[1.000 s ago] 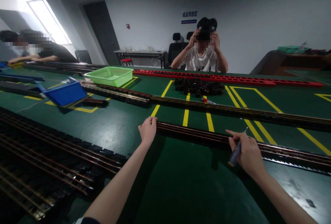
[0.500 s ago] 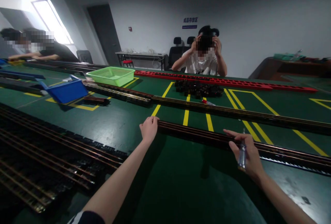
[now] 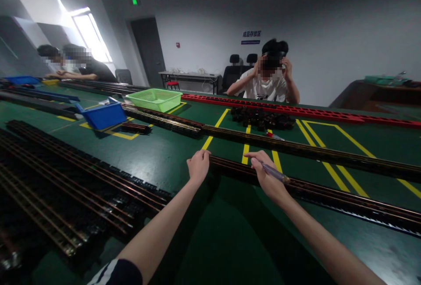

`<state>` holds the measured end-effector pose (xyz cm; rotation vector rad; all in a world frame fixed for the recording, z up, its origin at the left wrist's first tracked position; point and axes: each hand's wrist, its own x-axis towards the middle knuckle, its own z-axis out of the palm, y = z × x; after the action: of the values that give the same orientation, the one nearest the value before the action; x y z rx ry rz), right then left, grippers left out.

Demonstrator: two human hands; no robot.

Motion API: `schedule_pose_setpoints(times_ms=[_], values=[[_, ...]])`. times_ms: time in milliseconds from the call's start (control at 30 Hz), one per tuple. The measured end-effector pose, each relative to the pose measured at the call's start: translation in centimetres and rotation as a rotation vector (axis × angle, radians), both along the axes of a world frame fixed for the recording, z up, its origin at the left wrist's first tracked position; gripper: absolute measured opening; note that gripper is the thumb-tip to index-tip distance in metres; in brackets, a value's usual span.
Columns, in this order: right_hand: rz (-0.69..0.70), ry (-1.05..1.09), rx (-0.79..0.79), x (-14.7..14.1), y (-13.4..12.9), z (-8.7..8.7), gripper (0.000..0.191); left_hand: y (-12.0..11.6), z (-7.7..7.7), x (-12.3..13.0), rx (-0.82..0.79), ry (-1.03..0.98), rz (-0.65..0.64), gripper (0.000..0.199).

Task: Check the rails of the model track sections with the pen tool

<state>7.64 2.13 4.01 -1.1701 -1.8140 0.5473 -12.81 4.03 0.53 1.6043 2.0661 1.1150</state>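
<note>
The left hand (image 3: 198, 165) grips the near rail's (image 3: 329, 195) end, while the right hand (image 3: 267, 173) pinches a pen (image 3: 275, 173) over it.

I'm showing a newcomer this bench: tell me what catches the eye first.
Nearest, the left hand grips the end of a long dark rail lying across the green table, while the right hand rests on it holding a pen-like tool. Behind stand a green basket, a blue bin and a red strip.
</note>
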Motion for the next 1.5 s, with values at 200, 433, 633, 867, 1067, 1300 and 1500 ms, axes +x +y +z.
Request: schedule_pose_setpoints(times_ms=[200,433,633,867,1067,1300,1500], values=[[0.088,0.152,-0.129,-3.8,1.7,-0.7,0.023,0.2,-0.1,0.1,0.018,0.014,0.009,0.033],[0.137,0.235,-0.209,-4.6,1.9,-1.3,0.025,0.2,-0.2,0.2,0.032,0.016,0.013,0.031],[0.162,0.245,-0.215,-4.5,1.8,-1.0,0.026,0.2,-0.3,0.2,0.026,0.024,0.014,0.031],[0.168,0.145,-0.143,-4.7,1.8,-1.8,0.027,0.0,0.0,0.3,0.001,0.051,0.011,0.031],[0.176,0.06,-0.114,-4.6,1.8,-2.3,0.024,-0.1,-0.1,0.3,-0.002,0.061,0.008,0.031],[0.198,0.02,-0.134,-4.4,1.5,-1.8,0.022,0.0,-0.2,0.2,0.007,0.035,0.007,0.029],[0.202,0.048,-0.129,-4.2,1.3,-1.3,0.018,-0.1,-0.1,0.3,0.009,0.021,0.005,0.029]])
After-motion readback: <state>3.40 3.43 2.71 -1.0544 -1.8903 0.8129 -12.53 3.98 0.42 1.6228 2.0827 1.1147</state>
